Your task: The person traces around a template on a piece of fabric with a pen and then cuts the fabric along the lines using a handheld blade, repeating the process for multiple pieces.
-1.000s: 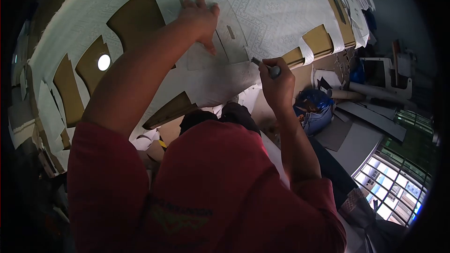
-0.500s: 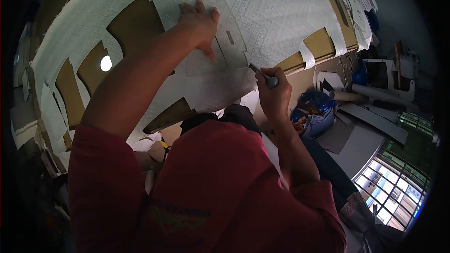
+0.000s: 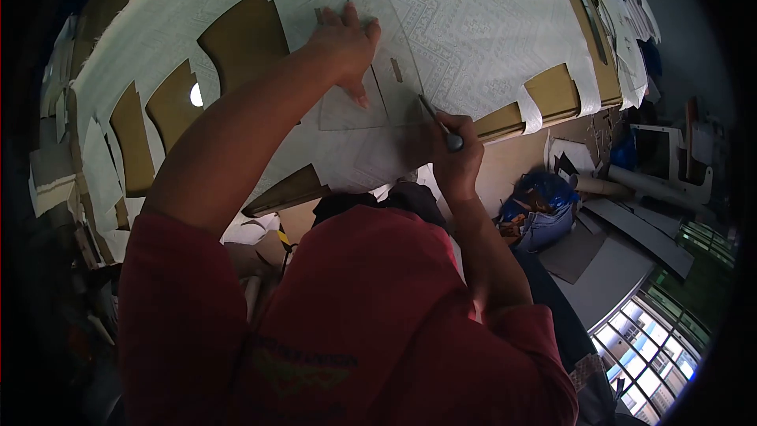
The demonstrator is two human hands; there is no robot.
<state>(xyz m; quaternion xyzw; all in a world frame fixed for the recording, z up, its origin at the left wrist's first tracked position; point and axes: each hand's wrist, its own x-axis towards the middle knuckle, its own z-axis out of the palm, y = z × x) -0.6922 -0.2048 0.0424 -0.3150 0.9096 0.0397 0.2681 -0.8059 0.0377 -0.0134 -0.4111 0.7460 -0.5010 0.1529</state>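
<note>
My left hand [image 3: 347,47] lies with spread fingers on a clear plastic template [image 3: 406,99], pressing it onto a white patterned sheet [image 3: 465,31]. The template has a small slot and a dark line across it. In my right hand [image 3: 461,154] is a slim knife [image 3: 433,114] with a rounded grey handle end; the fingers are wrapped round it. Its blade tip rests at the template's right edge, near the lower corner. Curved pieces are cut out of the sheet to the left, where a brown board [image 3: 244,39] shows through.
More cut-outs, with narrow white strips [image 3: 589,91], line the table's right edge. A metal ruler [image 3: 587,16] lies along the far right side. Beside the table are a blue plastic bag [image 3: 544,189], grey board pieces [image 3: 643,229] and a barred window [image 3: 650,343].
The knife tip has moved a short way up along the template's right edge, away from my body. My left hand stays on the template. The whole view has shifted slightly.
</note>
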